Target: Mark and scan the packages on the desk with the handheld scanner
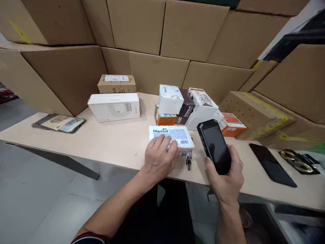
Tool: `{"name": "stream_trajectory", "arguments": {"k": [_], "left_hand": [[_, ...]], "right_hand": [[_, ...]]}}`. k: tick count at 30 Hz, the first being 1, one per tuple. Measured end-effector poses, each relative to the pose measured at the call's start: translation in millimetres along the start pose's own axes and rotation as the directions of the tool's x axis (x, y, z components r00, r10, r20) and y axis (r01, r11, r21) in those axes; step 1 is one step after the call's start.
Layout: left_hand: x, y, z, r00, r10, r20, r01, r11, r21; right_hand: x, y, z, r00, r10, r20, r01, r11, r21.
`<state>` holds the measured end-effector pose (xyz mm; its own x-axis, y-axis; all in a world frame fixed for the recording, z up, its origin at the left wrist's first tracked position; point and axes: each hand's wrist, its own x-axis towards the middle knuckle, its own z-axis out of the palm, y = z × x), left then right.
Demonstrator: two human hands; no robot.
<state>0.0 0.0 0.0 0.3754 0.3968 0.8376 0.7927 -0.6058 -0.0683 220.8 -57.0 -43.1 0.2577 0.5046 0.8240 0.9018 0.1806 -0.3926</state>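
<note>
My left hand (161,156) lies over the front of a white pack of tissues marked Manhua (181,135), its fingers curled on the pack. Under the pack's right end shows another item, mostly hidden, and a small black and clear object like a pen (189,160). My right hand (227,176) grips a black rugged phone (215,145) by its lower part, tilted above the table with its dark screen facing up. Right behind the pack stand a white tissue cube (170,100) on an orange box (165,119), a dark box (185,108) and a white carton (201,106).
On the left are a white power bank box (114,107), a brown carton (116,83) and banknotes on a dark flat object (59,122). To the right lie an orange box (233,125), a black flat slab (273,164) and gold rings (294,161). Cardboard walls (142,71) enclose the table (114,145).
</note>
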Motion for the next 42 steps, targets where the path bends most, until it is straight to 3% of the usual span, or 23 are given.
{"name": "stream_trajectory", "arguments": {"k": [3,6,10,18,28,42], "left_hand": [[0.2,1.1,0.9,1.0,-0.012,-0.01,0.012,1.0,0.003],[-0.8,2.4,2.3,0.999,-0.029,-0.032,0.03,1.0,0.001],[-3.4,4.1,4.2,0.998,-0.044,-0.051,0.044,0.999,0.0],[-7.0,7.2,9.7,0.988,-0.111,-0.111,0.109,0.994,-0.027],[-5.6,9.1,7.3,0.993,-0.108,-0.037,0.108,0.994,0.009],[-9.3,10.8,8.6,0.994,-0.091,-0.062,0.093,0.995,0.035]], "right_hand": [[0.0,-21.2,11.1,0.999,-0.034,0.028,0.032,0.996,0.084],[-1.0,-39.3,18.8,0.988,-0.144,0.059,0.135,0.98,0.146],[-3.9,-50.4,22.5,0.966,-0.253,0.054,0.243,0.958,0.15],[-6.4,-48.9,23.9,0.972,-0.232,0.036,0.227,0.968,0.106],[-6.2,-49.3,24.9,0.968,-0.247,0.031,0.244,0.965,0.095],[-7.5,-49.8,23.4,0.977,-0.208,0.043,0.204,0.975,0.093]]}}
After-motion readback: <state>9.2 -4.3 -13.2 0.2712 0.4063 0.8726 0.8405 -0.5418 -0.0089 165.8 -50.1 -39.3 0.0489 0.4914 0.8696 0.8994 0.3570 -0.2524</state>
